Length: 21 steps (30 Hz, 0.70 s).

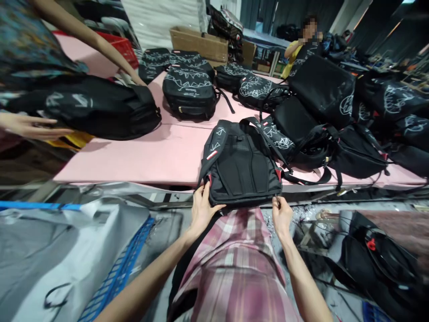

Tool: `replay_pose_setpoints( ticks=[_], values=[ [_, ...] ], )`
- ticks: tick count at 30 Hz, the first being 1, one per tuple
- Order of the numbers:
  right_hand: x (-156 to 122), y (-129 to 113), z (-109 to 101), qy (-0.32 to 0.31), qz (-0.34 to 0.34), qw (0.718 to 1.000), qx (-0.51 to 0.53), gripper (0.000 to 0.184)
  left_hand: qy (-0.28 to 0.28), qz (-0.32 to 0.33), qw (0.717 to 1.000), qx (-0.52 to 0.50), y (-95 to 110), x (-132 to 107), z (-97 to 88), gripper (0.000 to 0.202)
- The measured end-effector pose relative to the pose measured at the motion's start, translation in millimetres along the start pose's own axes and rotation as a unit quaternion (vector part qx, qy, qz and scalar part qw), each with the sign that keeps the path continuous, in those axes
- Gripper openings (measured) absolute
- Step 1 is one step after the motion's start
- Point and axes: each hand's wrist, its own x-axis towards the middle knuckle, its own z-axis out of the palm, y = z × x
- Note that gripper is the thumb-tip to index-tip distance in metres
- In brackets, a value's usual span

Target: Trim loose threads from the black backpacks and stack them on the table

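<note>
A black backpack (239,156) lies in front of me at the table's near edge, its padded back panel and shoulder straps facing up. White scribbled marks and a small red-and-white label show on its left strap. My left hand (203,212) grips the bag's near left corner, the thumb stretched along the lower edge. At the near right corner my right hand (282,214) is closed in a pinch. A small dark piece shows at its fingertips, too small to name.
The pink table (134,156) bears several black backpacks (191,87), with a pile (318,89) at the right. A co-worker's hand (36,126) is at another bag (100,107) on the left. A blue crate (117,268) and a black bag (378,264) flank me.
</note>
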Motion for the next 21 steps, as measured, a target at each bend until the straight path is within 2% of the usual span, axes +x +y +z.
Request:
replay_pose_setpoints(
  ticks=[2,4,6,8,10,12,13,15,17,18,21],
  values=[
    [-15.8,-24.7,16.7,-0.051,-0.061,0.997,0.0,0.025,0.007,0.006,1.0,-0.015,0.8,-3.4,3.6,0.095],
    [-34.3,-54.9,41.1,-0.131,-0.131,0.982,0.031,0.028,0.007,0.014,0.999,-0.031,1.1,-7.8,7.2,0.09],
    [-48.7,-80.5,64.2,-0.178,-0.153,0.97,0.056,0.027,0.003,0.009,0.999,-0.044,-0.9,-10.9,8.8,0.086],
    [-54.1,-92.9,76.3,-0.196,-0.157,0.965,0.08,0.026,-0.012,0.0,0.999,-0.049,-6.6,-11.0,5.7,0.086],
    [-49.8,-89.9,73.6,-0.208,-0.159,0.959,0.11,0.024,-0.051,0.005,0.997,-0.057,-15.9,-8.2,-3.8,0.085],
    [-38.3,-75.5,59.8,-0.211,-0.136,0.958,0.138,0.021,-0.085,0.019,0.993,-0.075,-26.5,-4.8,-19.0,0.071],
    [-31.2,-66.4,51.1,-0.201,-0.113,0.962,0.147,0.021,-0.082,0.023,0.993,-0.083,-31.0,-3.7,-27.5,0.059],
    [-17.5,-48.9,35.4,-0.169,-0.066,0.973,0.145,0.024,-0.03,0.019,0.996,-0.084,-35.8,-3.2,-43.2,0.033],
    [-7.5,-36.6,25.9,-0.149,-0.046,0.979,0.129,0.027,0.021,0.02,0.997,-0.072,-31.7,-3.0,-52.5,0.024],
    [-4.5,-33.0,23.8,-0.147,-0.045,0.981,0.121,0.028,0.025,0.026,0.997,-0.068,-26.1,-2.0,-53.6,0.024],
    [-2.5,-30.8,24.9,-0.147,-0.049,0.981,0.115,0.03,-0.036,0.049,0.995,-0.075,1.5,8.8,-44.4,0.024]
  ],
)
